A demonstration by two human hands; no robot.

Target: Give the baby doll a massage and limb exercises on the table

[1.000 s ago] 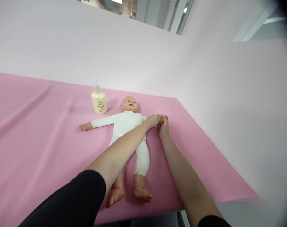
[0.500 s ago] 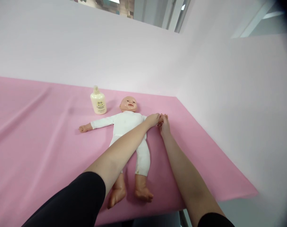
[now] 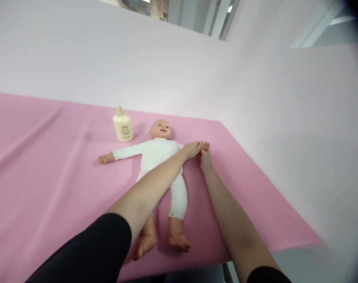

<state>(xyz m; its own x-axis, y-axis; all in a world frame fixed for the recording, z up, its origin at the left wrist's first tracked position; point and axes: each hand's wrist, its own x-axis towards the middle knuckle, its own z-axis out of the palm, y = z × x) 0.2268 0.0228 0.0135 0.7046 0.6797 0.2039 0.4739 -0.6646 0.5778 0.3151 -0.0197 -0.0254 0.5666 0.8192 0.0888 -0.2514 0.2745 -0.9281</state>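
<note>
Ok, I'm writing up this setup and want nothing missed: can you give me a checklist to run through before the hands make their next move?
1. Doll lies on its back on the pink cover: ok.
2. Left hand and right hand both at the doll's hand on the picture's right: ok.
3. Firmness of their hold: cannot tell, fingers overlap and hide the contact.
4. Bottle upright and apart from both forearms: ok.
5. Bottle's top closed: cannot tell, too small.
6. Pink cover smooth: not ok, creases run down its left side.
</note>
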